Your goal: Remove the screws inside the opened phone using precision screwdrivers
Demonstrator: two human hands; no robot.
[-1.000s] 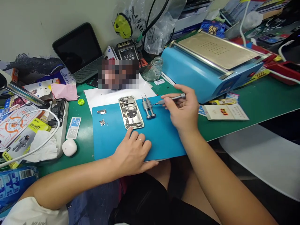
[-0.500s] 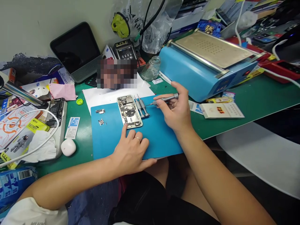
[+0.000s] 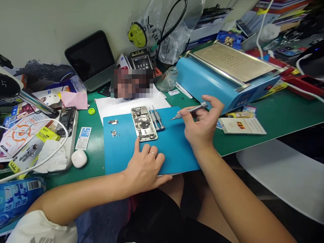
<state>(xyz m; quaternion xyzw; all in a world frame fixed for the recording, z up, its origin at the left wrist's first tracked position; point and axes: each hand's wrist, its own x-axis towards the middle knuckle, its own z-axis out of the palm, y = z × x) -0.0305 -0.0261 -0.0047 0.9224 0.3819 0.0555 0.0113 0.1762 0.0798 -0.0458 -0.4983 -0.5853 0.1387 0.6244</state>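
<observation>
An opened phone with its inner parts exposed lies on a blue mat. My left hand rests below it, holding nothing; the index fingertip is at the phone's lower left corner, the other fingers are bent and the thumb stretches out. Close along the phone's right edge lie two grey screwdrivers, tips pointing away from me. In my right hand is another grey screwdriver, its tip pointing left above the mat, apart from the pair. Small phone parts sit at the mat's left.
A blue machine with a metal plate stands at the back right, beside a glass jar. White paper lies behind the mat. On the left are a white earbud case, boxes and a white cable.
The lying screwdrivers have shifted left, closer to the phone. My right hand has drawn its screwdriver away from them to the right. My left fingertip has slid to the phone's lower left corner.
</observation>
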